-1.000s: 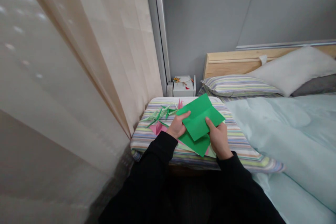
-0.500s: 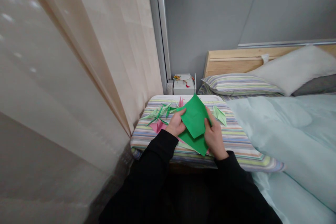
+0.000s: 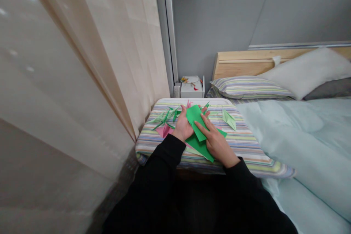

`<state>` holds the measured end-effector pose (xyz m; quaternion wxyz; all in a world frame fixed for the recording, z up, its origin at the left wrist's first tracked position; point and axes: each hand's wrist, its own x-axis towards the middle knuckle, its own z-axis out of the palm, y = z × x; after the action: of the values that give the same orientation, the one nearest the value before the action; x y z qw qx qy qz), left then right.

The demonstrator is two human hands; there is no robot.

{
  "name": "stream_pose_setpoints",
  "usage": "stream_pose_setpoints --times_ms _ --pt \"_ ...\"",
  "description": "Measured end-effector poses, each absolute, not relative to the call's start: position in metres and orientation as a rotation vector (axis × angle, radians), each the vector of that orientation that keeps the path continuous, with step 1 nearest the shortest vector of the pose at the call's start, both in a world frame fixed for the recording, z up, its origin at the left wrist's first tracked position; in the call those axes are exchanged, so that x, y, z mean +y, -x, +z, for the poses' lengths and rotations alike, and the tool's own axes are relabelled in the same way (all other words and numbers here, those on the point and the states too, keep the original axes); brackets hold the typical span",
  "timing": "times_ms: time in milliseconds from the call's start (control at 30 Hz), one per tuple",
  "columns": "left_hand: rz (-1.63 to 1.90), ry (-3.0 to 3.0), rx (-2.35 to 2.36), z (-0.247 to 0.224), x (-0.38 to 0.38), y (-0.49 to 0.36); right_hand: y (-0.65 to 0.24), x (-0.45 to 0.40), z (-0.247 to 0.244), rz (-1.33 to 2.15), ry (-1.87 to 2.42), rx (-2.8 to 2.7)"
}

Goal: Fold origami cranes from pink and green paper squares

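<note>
A green paper (image 3: 195, 114), now a narrow folded rectangle, lies across the palm and fingers of my left hand (image 3: 182, 126), supported from below. The fingers of my right hand (image 3: 216, 140) press on its upper face, so the paper is held between both hands. Beneath them, on the striped cloth (image 3: 244, 146), rests a stack of square papers with a green sheet (image 3: 199, 147) on top. Folded green and pink paper pieces, one of them pink (image 3: 164, 131), lie left of my hands. A pale green folded piece (image 3: 229, 119) is to the right.
Behind the table stands a small white cabinet (image 3: 191, 89) with small ornaments. A beige curtain (image 3: 123, 44) hangs along the left. On the right is a bed with a pale blue quilt (image 3: 301, 131), a striped pillow (image 3: 252, 87) and a wooden headboard (image 3: 241, 68).
The green paper has gone from an open square to a folded, narrower shape. My right hand has moved from its right edge onto its face, and my left hand has shifted under it.
</note>
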<state>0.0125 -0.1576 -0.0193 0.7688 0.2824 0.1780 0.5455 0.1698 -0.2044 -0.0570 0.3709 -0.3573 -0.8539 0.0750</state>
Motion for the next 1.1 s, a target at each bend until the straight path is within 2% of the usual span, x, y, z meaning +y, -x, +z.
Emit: stream_pose_setpoints --times_ms 233,433,533,600,900,1100 --pt "1.253 -0.634 0.523 -0.026 -0.154 -0.018 -0.176 -0.219 -0.035 0.384 0.835 -2.227" --pt "1.141 -0.738 0.592 -0.028 -0.16 -0.017 -0.188 -0.223 -0.024 0.788 1.039 -1.468" --pt "1.042 -0.807 0.66 -0.03 -0.163 -0.019 -0.188 -0.213 -0.031 1.107 1.035 -1.273" --pt "1.037 -0.836 0.698 -0.031 -0.164 -0.019 -0.184 -0.207 -0.037 1.195 1.035 -1.228" --pt "1.128 -0.949 0.742 -0.034 -0.162 -0.023 -0.193 -0.181 -0.047 1.219 1.124 -1.51" --pt "1.145 -1.085 0.815 -0.04 -0.152 -0.023 -0.212 -0.162 -0.048 1.364 1.104 -1.365"
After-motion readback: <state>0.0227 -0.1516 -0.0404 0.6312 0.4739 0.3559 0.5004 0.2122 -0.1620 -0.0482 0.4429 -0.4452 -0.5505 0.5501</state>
